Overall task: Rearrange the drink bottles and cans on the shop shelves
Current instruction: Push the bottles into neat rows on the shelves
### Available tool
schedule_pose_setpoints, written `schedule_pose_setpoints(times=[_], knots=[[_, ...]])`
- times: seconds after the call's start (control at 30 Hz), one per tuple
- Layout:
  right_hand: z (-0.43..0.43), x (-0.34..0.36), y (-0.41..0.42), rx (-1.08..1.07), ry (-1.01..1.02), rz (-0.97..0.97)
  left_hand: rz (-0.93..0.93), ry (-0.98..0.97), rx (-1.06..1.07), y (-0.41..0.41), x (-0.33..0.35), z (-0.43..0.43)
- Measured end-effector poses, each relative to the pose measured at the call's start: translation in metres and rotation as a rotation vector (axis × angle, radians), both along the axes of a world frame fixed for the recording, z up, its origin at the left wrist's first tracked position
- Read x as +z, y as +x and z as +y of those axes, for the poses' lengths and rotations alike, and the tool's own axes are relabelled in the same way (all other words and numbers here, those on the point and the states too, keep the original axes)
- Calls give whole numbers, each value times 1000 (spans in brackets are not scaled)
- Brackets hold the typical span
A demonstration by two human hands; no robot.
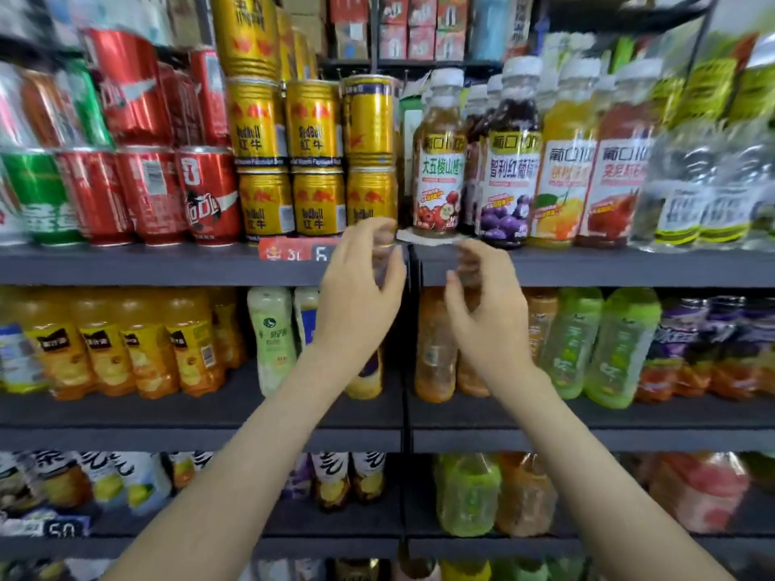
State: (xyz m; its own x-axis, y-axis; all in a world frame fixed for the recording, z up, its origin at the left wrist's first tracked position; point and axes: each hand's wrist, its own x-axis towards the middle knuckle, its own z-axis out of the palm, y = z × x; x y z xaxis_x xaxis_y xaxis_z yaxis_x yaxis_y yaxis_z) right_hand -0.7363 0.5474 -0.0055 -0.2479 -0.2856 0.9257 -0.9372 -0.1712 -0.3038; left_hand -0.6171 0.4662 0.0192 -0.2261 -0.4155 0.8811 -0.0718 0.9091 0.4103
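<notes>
Grey shop shelving (146, 266) fills the view in three visible tiers, with a dark upright (413, 270) dividing left bay from right.

Top tier, left bay: green can (42, 195), then red cans (209, 195), then gold cans (318, 161) stacked two high, with more gold cans on top at the back. A red price tag (293, 251) sits on the shelf edge below the gold cans.

Top tier, right bay: hawthorn juice bottle (440, 161) standing on a white slip (423, 237), grape juice bottle (509, 161) touching it on the right, then a yellow juice bottle (566, 169), a red-label bottle (616, 174) and clear bottles (687, 195). All are upright and packed side by side.

Middle tier: orange drink bottles (146, 341), a pale green bottle (270, 337), an amber bottle (436, 350) and bright green bottles (620, 345).

Left hand (360, 287) is raised in front of the top shelf edge, fingers loosely curved, thumb apart, holding nothing. Its fingertips lie just below the rightmost lower gold can; contact cannot be told, as they are blurred.

Right hand (486, 312) is the same: curved fingers, slightly spread, nothing held, tips near the shelf edge under the hawthorn bottle.

Both forearms cover part of the middle tier.
</notes>
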Motion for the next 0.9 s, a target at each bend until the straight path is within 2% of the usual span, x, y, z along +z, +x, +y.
schedule_pose_setpoints(times=[0.1, 0.2, 0.3, 0.4, 0.5, 0.6, 0.67, 0.77, 0.9], knots=[[2, 36, -35, -173, 34, -49, -56, 109, -40, -23, 36, -4], [1, 58, -69, -308, 135, -106, -204, 112, -39, -50, 54, -7], [-3, 64, -88, -260, 304, -163, -329, 102, -56, -79, 60, -6], [-7, 65, -96, -204, 361, -210, -353, 151, -131, -108, 66, -7], [-3, 63, -103, -249, 331, -144, -384, 168, -183, -134, 67, -7], [10, 59, -119, -431, 235, -34, -367, 221, -219, -148, 65, -6], [17, 58, -130, -474, 279, -38, -370, 223, -192, -152, 63, -4], [19, 60, -138, -387, 335, -64, -392, 215, -108, -153, 64, 4], [38, 60, -152, -477, 283, 56, -407, 127, 21, -154, 59, 22]])
